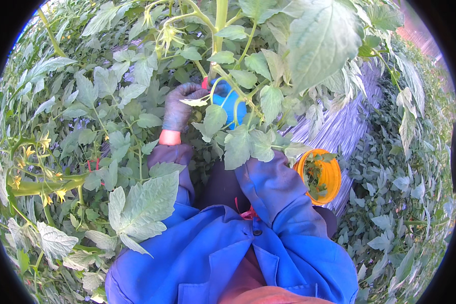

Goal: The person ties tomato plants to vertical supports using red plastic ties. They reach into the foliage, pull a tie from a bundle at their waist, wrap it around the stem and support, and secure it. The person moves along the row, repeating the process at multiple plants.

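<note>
My left hand (178,104), in a thin dark glove, reaches to the main stem (219,30) of a tomato plant. Its fingertips pinch a small red tie (205,83) beside that stem. On the stem's other side is my right hand (233,108) in a blue glove. Side shoots and tomato leaves (215,116) cover much of it, so its grip is hidden. A round green tomato (197,116) shows partly between the hands. Pale tomato flowers (170,35) hang from a truss above them.
A yellow-orange bucket (331,178) with plucked greenery (314,174) inside stands by my right arm. Silvery plastic ground sheet (336,125) runs behind it. Dense foliage rises on both sides. A large leaf (323,41) hangs close at upper right; a flowering truss (41,182) is at left.
</note>
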`<state>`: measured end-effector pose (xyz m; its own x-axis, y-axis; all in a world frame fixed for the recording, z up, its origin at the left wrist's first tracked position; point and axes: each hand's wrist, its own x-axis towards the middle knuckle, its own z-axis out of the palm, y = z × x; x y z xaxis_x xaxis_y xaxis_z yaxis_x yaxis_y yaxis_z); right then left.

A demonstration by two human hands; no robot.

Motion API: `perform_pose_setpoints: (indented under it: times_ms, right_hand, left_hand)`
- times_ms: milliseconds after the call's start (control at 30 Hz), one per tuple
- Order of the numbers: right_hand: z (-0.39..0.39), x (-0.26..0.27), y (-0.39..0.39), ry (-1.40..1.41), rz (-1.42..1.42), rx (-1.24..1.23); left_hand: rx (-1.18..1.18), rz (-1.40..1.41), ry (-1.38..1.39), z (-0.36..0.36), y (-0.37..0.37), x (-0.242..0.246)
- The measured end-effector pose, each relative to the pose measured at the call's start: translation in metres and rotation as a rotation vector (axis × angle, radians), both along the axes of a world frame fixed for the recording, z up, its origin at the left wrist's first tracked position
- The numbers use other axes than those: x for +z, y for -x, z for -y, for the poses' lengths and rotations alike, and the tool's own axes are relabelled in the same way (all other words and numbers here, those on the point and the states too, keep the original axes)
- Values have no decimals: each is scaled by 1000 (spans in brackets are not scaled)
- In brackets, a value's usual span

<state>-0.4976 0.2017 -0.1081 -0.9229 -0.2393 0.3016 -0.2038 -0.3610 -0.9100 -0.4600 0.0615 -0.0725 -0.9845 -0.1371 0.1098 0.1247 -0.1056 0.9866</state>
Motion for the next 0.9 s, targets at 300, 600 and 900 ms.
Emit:
perform_pose_setpoints:
  times_ms: [300, 600, 900]
  right_hand:
    - [9, 3, -2, -35, 55, -108]
    - [7, -5, 2, -76, -3, -91]
    - [10, -9, -1, -122, -46, -75]
  left_hand:
    - [108, 95, -57, 0, 2, -6]
    - [-3, -29, -95, 2, 7, -5]
    - [-20, 52, 38, 5, 2, 14]
